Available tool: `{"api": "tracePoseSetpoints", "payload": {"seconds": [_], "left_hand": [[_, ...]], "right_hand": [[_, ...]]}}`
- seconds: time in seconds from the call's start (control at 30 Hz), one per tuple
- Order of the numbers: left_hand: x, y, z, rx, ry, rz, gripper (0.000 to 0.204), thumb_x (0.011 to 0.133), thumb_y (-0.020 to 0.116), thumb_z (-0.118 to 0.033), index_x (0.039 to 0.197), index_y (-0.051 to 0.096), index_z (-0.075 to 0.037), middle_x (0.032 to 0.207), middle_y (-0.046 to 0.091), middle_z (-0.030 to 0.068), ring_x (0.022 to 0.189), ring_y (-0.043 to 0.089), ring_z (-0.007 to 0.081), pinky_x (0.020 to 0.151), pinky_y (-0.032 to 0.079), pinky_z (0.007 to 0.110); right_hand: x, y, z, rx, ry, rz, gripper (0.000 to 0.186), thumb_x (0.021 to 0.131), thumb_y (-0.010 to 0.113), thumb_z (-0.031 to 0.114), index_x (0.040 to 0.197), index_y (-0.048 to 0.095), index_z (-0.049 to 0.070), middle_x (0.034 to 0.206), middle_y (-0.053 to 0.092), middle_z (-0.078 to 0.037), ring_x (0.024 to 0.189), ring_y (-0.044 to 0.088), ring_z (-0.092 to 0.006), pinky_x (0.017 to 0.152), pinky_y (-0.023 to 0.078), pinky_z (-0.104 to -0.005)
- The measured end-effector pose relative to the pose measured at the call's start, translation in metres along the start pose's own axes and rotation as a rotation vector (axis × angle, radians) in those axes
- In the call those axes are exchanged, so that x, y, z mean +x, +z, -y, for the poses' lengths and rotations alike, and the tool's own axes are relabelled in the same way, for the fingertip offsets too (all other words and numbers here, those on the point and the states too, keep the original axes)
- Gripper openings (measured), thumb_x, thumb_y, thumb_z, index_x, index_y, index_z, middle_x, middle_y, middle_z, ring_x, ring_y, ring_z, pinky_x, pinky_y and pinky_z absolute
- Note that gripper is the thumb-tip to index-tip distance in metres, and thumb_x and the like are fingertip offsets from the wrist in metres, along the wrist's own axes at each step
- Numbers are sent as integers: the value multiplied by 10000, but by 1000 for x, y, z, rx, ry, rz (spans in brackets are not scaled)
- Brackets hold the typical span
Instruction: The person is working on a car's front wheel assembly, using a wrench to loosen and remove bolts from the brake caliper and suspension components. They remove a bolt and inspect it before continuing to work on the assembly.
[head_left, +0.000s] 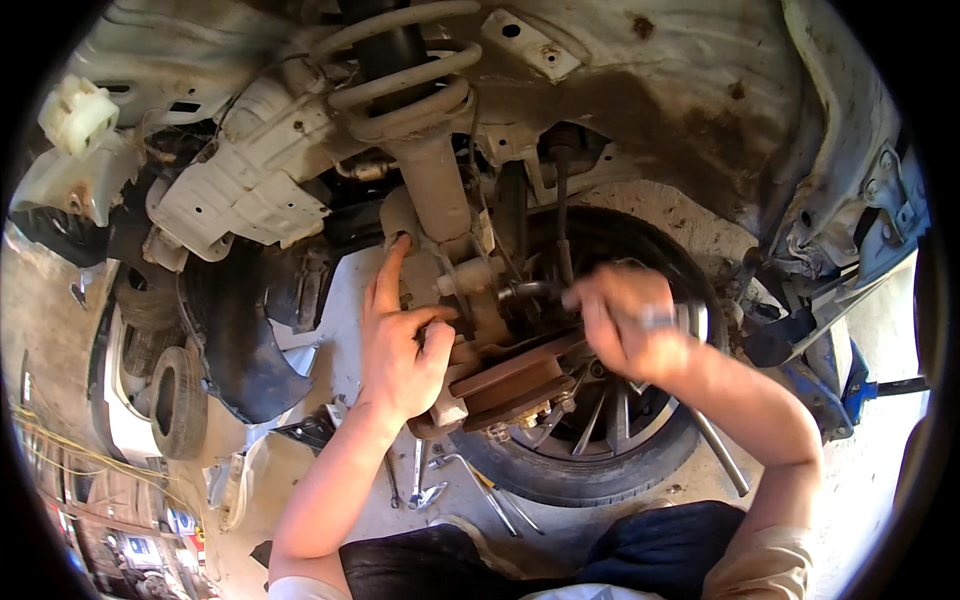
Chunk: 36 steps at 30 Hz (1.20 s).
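Beneath a coil spring [405,80], a dusty strut [435,185] runs down to the wheel hub assembly, where a rusty brake disc [510,385] sticks out toward me. My left hand [405,350] rests against the left side of this assembly. Its index finger stretches up to the metal beside the strut, the thumb is apart, and nothing shows in its grasp. On the other side, my right hand [635,320] is closed, slightly smeared by motion, on a socket wrench [530,290] whose shiny head meets the strut's lower mount. Its fingers partly hide the handle.
A wheel with its tyre [580,490] lies flat under the hub. Several hand tools, including a bent-handled wrench [485,485], lie on the floor, and a metal bar [715,450] leans at the right. A blue jack [850,390] stands farther right; loose tyres [180,405] are at left.
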<state>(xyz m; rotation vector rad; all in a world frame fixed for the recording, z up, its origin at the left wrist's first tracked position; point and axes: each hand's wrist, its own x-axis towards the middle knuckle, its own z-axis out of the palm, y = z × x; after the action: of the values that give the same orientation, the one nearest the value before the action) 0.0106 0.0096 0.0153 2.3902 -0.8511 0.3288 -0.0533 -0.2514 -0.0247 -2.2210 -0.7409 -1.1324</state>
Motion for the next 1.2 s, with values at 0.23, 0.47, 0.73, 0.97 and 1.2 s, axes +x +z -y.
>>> {"api": "tracePoseSetpoints", "payload": {"seconds": [0.23, 0.47, 0.73, 0.97, 1.2], "left_hand": [[1, 7, -9, -3, -12, -13, 167, 737, 622, -139, 777, 740, -27, 1524, 311, 211, 1361, 333, 417, 1124, 297, 454], [1, 6, -5, -41, -19, -13, 165, 752, 617, -137, 775, 736, -24, 1528, 301, 215, 1371, 323, 414, 1131, 292, 442], [1, 8, -5, -93, -35, -5, 197, 775, 594, -141, 789, 741, -10, 1542, 278, 210, 1409, 288, 383, 1148, 266, 428], [1, 6, -1, -74, -19, -10, 219, 783, 575, -144, 799, 748, -9, 1532, 292, 219, 1390, 307, 398, 1139, 280, 432], [1, 3, -1, -56, 1, 4, 223, 782, 571, -138, 807, 749, -6, 1524, 305, 223, 1378, 323, 404, 1134, 285, 433]], "right_hand": [[-15, -18, 4, -34, 130, 32, 49, 860, 591, 40, 907, 587, 26, 776, 628, -106, 603, 627, -262, 511, 495, -347], [55, 7, -33, 110, 677, -29, 300, 989, 437, 199, 831, 591, -5, 665, 613, -200, 687, 627, -406, 638, 505, -460], [98, 62, -76, 25, 689, 236, 452, 968, 420, 307, 818, 663, -44, 825, 646, -280, 831, 632, -449, 775, 502, -503], [100, 58, -57, 18, 662, 170, 446, 957, 464, 294, 746, 667, -42, 782, 645, -275, 794, 632, -455, 754, 504, -507], [38, 9, -2, -68, 204, -17, 125, 879, 557, 124, 841, 587, 8, 683, 624, -141, 620, 634, -356, 534, 509, -409]]}}
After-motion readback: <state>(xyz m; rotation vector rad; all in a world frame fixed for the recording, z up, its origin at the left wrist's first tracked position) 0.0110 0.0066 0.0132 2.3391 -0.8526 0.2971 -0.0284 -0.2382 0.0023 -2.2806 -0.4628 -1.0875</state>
